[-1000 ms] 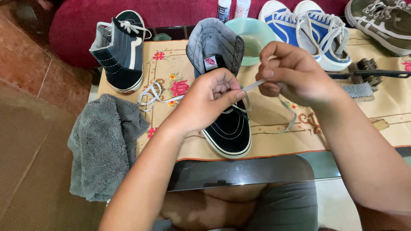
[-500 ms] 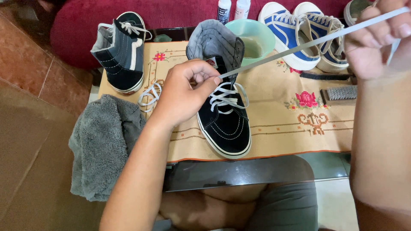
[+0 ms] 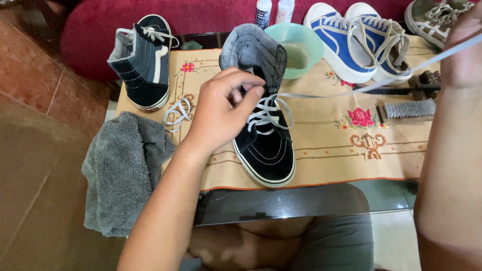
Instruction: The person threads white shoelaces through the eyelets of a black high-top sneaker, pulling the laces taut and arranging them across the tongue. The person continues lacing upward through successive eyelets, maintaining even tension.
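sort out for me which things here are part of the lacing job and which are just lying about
In use:
- black high-top shoe
- white lace, pulled taut
- left hand at the eyelets
- right hand pulling the lace end

Lying about:
- second high-top
- loose lace
- grey towel
- green bowl
- blue sneakers
- brushes
- two bottles

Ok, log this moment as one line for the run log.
left hand steadies black high-top at eyelets | right hand pulls white lace taut up-right | grey towel at table's left edge
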